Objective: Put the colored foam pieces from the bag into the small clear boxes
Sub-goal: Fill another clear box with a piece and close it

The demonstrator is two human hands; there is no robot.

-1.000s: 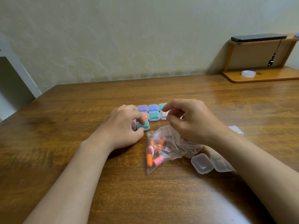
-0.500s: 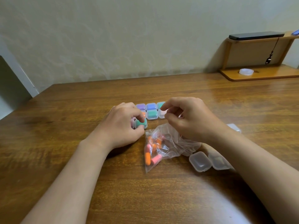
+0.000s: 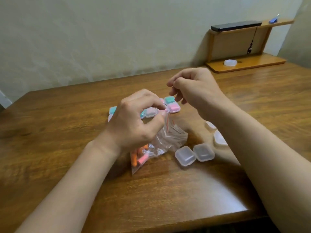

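Two clear boxes (image 3: 194,154): beside bag (image 3: 170,138)
Left hand (image 3: 134,121): fingers (image 3: 151,102) pinch bag top, partly hiding filled boxes (image 3: 174,107)
Right hand (image 3: 196,91): curled; hold unclear

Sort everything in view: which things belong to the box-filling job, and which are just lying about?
Job: zip bag, left hand pinching it, foam pieces, filled boxes, empty clear boxes.
Lying about: wooden shelf, black device on it, white round object.

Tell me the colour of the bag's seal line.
Red; the bag's seal line shows best in the head view.
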